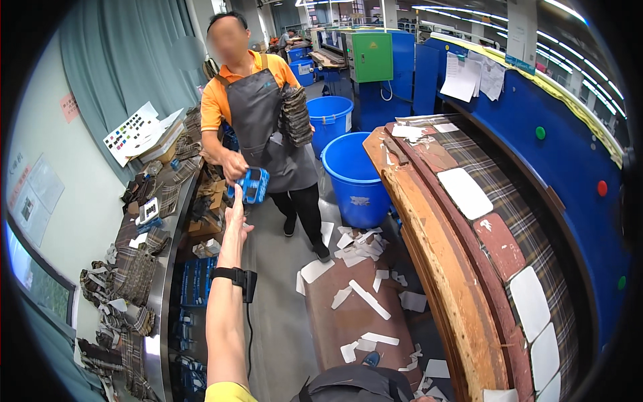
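My left hand is stretched out ahead at the end of my raised arm, fingers extended and nothing visibly gripped. Its fingertips are at the lower left edge of a blue, frame-like block with dark openings; whether they touch it I cannot tell. A co-worker's hand holds that block from above. The co-worker, in an orange shirt and dark apron, clamps a stack of plaid fabric pieces under the other arm. A black band with a box sits on my wrist. My right hand is out of view.
At left, a metal-edged bench bears plaid pieces, with blue blocks shelved below. Blue bins stand beyond. A wooden-edged machine bed with plaid cloth runs along the right. White scraps litter the floor and a brown platform.
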Demonstrator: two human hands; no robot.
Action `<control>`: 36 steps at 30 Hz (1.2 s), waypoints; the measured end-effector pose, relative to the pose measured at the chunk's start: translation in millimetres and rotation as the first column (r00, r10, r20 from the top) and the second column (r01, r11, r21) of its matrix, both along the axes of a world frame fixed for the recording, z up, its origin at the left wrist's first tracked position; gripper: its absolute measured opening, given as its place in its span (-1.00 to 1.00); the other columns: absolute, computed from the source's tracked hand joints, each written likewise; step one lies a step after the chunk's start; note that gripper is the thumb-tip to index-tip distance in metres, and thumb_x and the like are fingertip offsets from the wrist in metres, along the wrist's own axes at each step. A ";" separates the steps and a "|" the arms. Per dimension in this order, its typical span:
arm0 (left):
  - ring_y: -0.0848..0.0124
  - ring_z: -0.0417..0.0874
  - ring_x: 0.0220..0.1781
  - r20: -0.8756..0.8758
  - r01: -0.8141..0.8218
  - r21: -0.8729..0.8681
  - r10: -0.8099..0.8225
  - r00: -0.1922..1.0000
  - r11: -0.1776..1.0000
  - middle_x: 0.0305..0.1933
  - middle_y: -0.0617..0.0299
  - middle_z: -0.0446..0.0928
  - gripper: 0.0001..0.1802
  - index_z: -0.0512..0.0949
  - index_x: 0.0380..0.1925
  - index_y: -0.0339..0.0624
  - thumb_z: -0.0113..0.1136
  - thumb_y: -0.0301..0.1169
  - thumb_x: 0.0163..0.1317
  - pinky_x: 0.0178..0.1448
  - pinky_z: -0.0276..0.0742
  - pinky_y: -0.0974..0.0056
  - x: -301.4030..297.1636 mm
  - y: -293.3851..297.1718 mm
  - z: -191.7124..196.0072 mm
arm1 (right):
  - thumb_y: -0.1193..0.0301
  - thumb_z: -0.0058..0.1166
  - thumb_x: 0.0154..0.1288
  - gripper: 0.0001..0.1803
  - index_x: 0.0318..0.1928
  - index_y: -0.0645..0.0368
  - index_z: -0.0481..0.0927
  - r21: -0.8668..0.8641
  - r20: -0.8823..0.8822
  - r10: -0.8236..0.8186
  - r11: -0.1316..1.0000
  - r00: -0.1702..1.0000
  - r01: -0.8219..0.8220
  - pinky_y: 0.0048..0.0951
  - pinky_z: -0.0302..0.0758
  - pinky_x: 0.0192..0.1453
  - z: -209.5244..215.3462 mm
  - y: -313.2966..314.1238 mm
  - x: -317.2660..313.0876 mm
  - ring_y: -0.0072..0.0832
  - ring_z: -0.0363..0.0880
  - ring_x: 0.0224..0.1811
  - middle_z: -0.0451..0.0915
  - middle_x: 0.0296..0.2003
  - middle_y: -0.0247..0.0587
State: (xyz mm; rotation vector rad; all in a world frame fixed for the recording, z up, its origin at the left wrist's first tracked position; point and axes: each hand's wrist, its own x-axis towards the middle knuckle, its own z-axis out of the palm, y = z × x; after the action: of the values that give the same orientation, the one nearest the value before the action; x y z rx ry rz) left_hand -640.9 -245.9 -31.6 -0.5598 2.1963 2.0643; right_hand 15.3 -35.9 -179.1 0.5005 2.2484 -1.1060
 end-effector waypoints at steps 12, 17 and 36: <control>0.31 0.61 -0.29 0.118 -0.157 0.655 0.106 0.987 0.739 -0.27 0.24 0.56 -0.55 0.48 -0.02 -0.21 -0.19 -0.07 0.50 -0.20 0.60 0.26 79.7 49.3 -138.0 | 0.43 0.14 0.23 -0.77 -0.14 0.27 0.64 -0.129 -0.003 -0.128 0.984 0.992 0.127 -0.38 0.49 -0.23 3.8 19.0 -1.9 -0.33 0.61 -0.32 0.62 -0.38 0.03; 0.49 0.48 -0.51 0.192 -0.025 0.598 -0.113 0.975 0.801 -0.40 0.31 0.53 -0.65 0.51 -0.07 -0.17 -0.11 -0.14 0.48 -0.37 0.50 0.38 198.9 20.3 -79.5 | 0.44 0.14 0.19 -0.72 -0.07 0.20 0.65 -0.003 -0.091 -0.152 0.988 0.984 0.152 -0.38 0.48 -0.41 59.3 -19.4 -39.4 -0.27 0.57 -0.53 0.58 -0.57 -0.03; 0.75 0.32 -0.51 -0.182 0.977 0.203 -0.978 0.100 0.062 -0.29 0.28 0.59 -0.35 0.19 0.36 -0.34 0.18 -0.42 0.34 -0.51 0.21 0.58 341.9 130.4 33.9 | 0.26 0.06 0.35 -0.69 0.03 0.05 0.63 -0.134 0.181 -0.517 0.830 0.836 0.542 -0.31 0.50 -0.25 122.7 -111.7 13.7 -0.30 0.63 -0.37 0.64 -0.43 -0.01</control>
State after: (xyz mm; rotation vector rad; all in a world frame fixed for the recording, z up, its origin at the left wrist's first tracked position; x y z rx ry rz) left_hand -299.0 -115.5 2.3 0.8479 1.3308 1.3583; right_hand 29.0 -147.6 -56.4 1.1389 1.9046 -1.4778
